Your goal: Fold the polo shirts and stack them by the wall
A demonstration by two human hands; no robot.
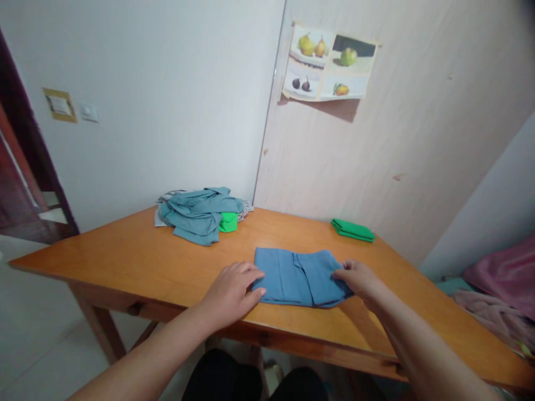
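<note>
A blue folded garment [288,278] lies flat on the wooden table in front of me, with creases and a loose fold line across its middle. My left hand [236,292] rests at its left edge, thumb and forefinger apart, their tips touching the fabric. At the opposite end, my right hand [357,278] pinches the right edge between thumb and fingers, and that corner looks slightly raised. Part of the right edge is hidden behind the fingers.
The wooden table [137,267] stands against the wall. A rumpled pile of clothes [196,211], mostly grey-green, sits at the back left with a bright green piece [228,221]. At the back right is a folded green cloth [353,230]. Pink fabric [507,273] lies beyond the right edge.
</note>
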